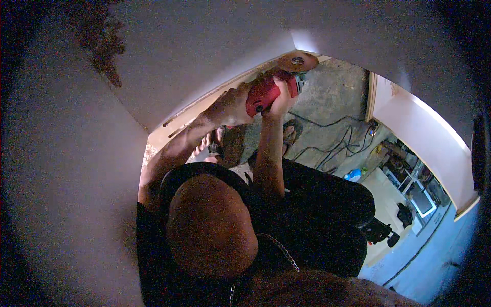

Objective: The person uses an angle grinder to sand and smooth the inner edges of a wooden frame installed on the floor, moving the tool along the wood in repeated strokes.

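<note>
By pale panel (215, 56), hands (279, 102) grip red grinder (262, 96), any text illeg.

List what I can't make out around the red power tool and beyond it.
Head view: fingers of the left hand, hidden by the red power tool and shadow.
Head view: whether the disc touches the pale panel, lost in dimness and grain.
Head view: small items at right, too small to identify.
</note>
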The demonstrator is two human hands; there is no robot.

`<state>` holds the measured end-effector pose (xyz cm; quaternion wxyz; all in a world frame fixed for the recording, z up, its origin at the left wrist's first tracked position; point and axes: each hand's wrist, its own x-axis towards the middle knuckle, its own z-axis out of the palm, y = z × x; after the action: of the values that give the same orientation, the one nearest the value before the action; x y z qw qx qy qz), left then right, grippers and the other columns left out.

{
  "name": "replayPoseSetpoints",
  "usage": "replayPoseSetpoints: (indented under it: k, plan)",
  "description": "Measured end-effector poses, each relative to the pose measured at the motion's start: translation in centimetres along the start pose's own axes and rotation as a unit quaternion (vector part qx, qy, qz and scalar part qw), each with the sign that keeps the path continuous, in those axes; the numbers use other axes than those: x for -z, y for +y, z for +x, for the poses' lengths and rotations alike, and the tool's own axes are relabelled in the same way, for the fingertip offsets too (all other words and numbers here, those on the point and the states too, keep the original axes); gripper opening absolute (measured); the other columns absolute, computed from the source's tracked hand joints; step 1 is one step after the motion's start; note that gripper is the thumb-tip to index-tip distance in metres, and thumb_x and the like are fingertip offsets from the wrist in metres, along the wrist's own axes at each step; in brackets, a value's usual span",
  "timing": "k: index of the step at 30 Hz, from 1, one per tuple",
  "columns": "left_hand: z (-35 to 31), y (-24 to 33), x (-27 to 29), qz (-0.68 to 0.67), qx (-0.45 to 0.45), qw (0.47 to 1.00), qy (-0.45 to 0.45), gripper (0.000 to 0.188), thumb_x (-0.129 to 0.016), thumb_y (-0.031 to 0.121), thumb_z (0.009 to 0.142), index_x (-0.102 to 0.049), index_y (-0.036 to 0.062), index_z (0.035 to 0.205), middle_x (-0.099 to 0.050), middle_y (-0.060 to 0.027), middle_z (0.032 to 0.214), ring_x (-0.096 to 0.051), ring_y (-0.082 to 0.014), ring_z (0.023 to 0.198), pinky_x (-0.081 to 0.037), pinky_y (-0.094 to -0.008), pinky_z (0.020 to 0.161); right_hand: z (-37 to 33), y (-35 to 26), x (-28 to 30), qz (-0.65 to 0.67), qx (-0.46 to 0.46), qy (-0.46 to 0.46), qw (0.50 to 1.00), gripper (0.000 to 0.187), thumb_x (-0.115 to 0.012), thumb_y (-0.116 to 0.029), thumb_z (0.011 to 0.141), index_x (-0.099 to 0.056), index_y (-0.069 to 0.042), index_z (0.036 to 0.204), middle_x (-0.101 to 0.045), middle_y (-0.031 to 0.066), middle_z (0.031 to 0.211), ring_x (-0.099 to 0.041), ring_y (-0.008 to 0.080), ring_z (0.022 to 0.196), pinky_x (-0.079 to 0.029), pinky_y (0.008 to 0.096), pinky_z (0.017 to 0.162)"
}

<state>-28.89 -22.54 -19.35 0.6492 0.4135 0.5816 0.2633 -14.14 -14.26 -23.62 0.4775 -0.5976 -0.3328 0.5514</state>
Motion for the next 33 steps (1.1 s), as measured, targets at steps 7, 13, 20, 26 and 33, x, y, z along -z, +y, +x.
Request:
replayPoseSetpoints:
  k: [7, 13, 20, 26, 33]
  plan:
    - [-0.4, -0.3, 0.2, -0.031, -0.013, 0.999, -0.009, 0.089, -0.084, 0.027, 0.069, -0.039, -0.0062, 0.138, -0.072, -0.0250, 0.087, -0.072, -0.0343, 0.063, -0.061, -0.0430, 0.057, -0.1, 0.0, -0.1, -0.021, 0.030, -0.022, 0.999, 0.030, -0.066, -0.007, 0.080, -0.065, -0.002, 0.109, -0.068, 0.0070, 0.101, -0.066, 0.0230, 0.088, -0.055, 0.0350, 0.081]
    - [-0.1, -1.5, -0.6, 0.011, -0.044, 0.998, 0.035, 0.087, -0.083, 0.028, 0.072, -0.039, -0.0052, 0.139, -0.072, -0.0242, 0.084, -0.071, -0.0323, 0.059, -0.061, -0.0417, 0.054, 0.0, 0.2, 0.0, -0.041, 0.025, -0.058, 0.997, 0.030, -0.067, -0.007, 0.080, -0.065, -0.002, 0.109, -0.067, 0.0071, 0.101, -0.066, 0.0226, 0.088, -0.054, 0.0343, 0.081]
    - [0.0, -1.3, -0.7, 0.007, -0.047, 0.998, 0.037, 0.084, -0.083, 0.031, 0.070, -0.043, -0.0060, 0.134, -0.069, -0.0266, 0.094, -0.071, -0.0368, 0.071, -0.060, -0.0440, 0.065, -0.9, -0.8, -0.8, -0.024, 0.026, -0.029, 0.999, 0.028, -0.066, -0.006, 0.080, -0.066, -0.001, 0.107, -0.067, 0.0071, 0.102, -0.065, 0.0225, 0.090, -0.053, 0.0353, 0.083]
    - [0.2, -1.3, -0.7, -0.011, -0.035, 0.999, 0.030, 0.076, -0.084, 0.025, 0.066, -0.048, -0.0073, 0.125, -0.067, -0.0301, 0.101, -0.070, -0.0441, 0.090, -0.058, -0.0503, 0.082, -0.6, -0.8, -0.9, 0.000, 0.019, -0.032, 0.999, 0.028, -0.067, -0.006, 0.079, -0.066, 0.000, 0.107, -0.067, 0.0067, 0.101, -0.065, 0.0219, 0.090, -0.053, 0.0349, 0.082]
    - [0.6, -2.6, -1.6, 0.017, -0.073, 0.995, 0.063, 0.079, -0.084, 0.026, 0.062, -0.048, -0.0073, 0.123, -0.065, -0.0306, 0.105, -0.070, -0.0450, 0.088, -0.058, -0.0504, 0.082, -1.4, -1.4, -1.3, -0.012, 0.004, -0.047, 0.999, 0.027, -0.065, -0.006, 0.079, -0.067, 0.000, 0.105, -0.068, 0.0067, 0.099, -0.065, 0.0215, 0.088, -0.053, 0.0336, 0.081]
